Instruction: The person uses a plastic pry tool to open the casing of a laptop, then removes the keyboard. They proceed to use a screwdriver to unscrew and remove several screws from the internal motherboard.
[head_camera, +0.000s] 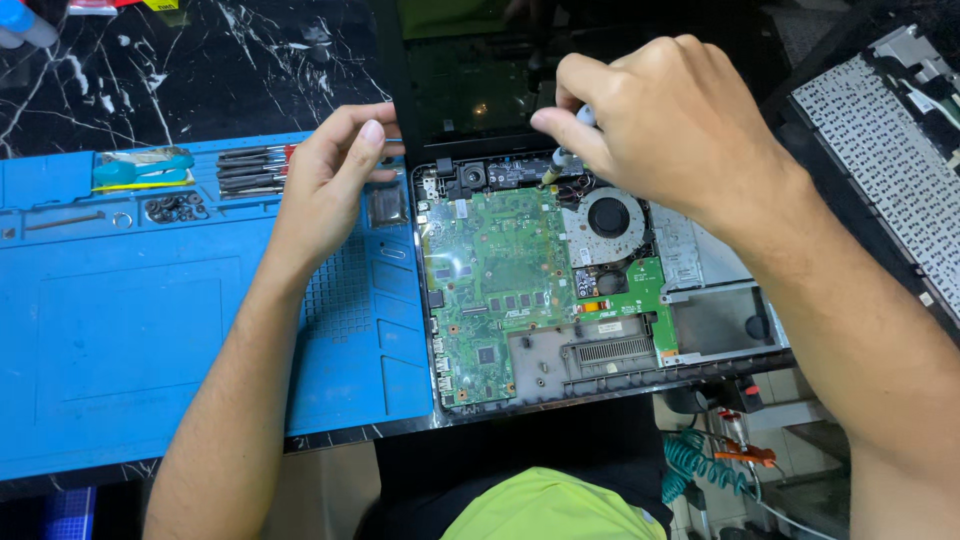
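We see our right hand (670, 120) above the far edge of an opened laptop base (590, 300), its fingers (560, 122) pinched together on a slim screwdriver (565, 155) whose tip meets the chassis just below them, beside the round cooling fan (610, 217). Nearer to us from those fingers lies the green motherboard (495, 285), bare and face up. Our left hand (330, 180) rests at the left edge of the laptop, fingers (372, 135) curled together against the corner where the dark screen (465, 85) rises from the base; we cannot tell whether they truly grip it. Just under that hand sits a blue silicone repair mat (130, 330) on the black marbled table (150, 70). Left of the left fingers, a row of precision screwdrivers (250, 170) lies in the mat's tray, with a small heap of screws (178, 208) and teal-handled tweezers (145, 170) further left. Well to the right of the right hand lies a detached keyboard (890, 170), key side up.
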